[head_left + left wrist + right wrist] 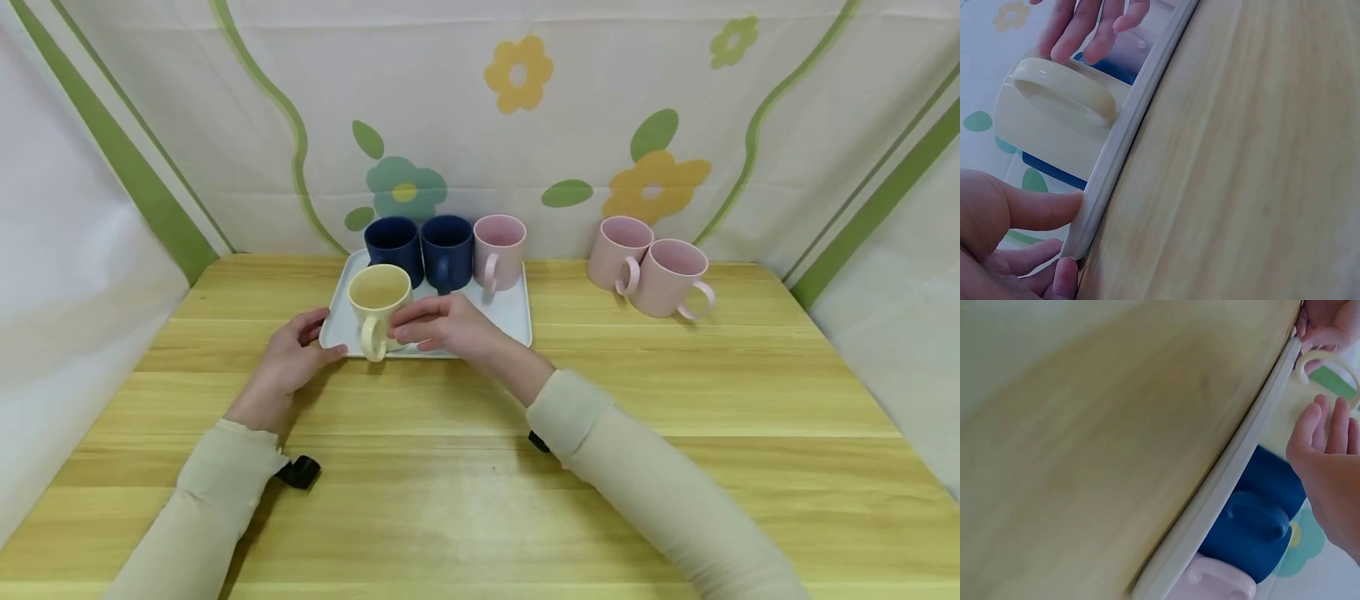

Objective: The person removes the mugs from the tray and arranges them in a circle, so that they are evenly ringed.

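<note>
A pale yellow mug [380,293] stands upright at the front left of the white tray [498,321], its handle pointing toward the front edge. Beside it is my right hand [442,323], fingers extended and loosely spread, fingertips right by the handle. My left hand [291,354] holds the tray's front left corner; the thumb [1047,208] lies against the rim and the other fingers sit around the corner. Behind the yellow mug, two dark blue mugs, one at the left [393,246] and one in the middle [447,250], line up with a pink mug [500,250] on the tray.
Two more pink mugs, one farther back [617,250] and one nearer [666,279], stand close together on the wooden table [465,500], right of the tray. A white cloth [450,83] with printed flowers hangs behind the table.
</note>
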`<state>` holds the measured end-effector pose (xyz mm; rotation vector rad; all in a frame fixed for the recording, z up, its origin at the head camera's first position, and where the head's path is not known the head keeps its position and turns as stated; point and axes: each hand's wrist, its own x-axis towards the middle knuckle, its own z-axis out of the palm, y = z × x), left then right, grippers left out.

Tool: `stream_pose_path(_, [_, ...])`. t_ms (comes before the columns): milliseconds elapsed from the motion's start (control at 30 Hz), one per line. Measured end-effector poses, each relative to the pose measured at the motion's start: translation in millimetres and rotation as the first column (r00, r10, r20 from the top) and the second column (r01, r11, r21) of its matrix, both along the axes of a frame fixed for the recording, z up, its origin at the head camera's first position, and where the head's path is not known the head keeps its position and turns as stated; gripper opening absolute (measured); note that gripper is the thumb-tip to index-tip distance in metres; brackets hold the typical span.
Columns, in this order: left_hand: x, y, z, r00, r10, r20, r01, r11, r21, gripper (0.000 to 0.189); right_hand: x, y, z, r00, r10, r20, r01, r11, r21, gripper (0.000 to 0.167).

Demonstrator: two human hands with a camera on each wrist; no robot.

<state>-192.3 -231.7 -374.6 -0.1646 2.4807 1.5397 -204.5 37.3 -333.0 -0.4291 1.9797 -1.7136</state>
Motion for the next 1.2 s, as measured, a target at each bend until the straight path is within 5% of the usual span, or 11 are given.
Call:
stream_pose_path(600, [2.5,-2.1,3.0,1.000,-0.001,0.006,0.001,1.000,-0.018,0.084,6.5,-39,-8.2,0.971,0.028,0.237,-0.014,0.998,-0.058,0.037])
stream_pose_path(867, [1.1,-1.3,1.6,1.000,-0.008,0.013,0.008,1.000,0.001,0.085,7.4,-48,-9.8,0.960,0.104,0.261,-0.085,0.993,-0.082,0.036])
stream_pose_path(1200, [0.0,-1.7,0.4,1.000,0.004,0.002,-0.004,1.000,-0.006,0.084,8.0,-52,-8.7,0.962,0.053,0.266,-0.037,0.997,-0.066,0.027])
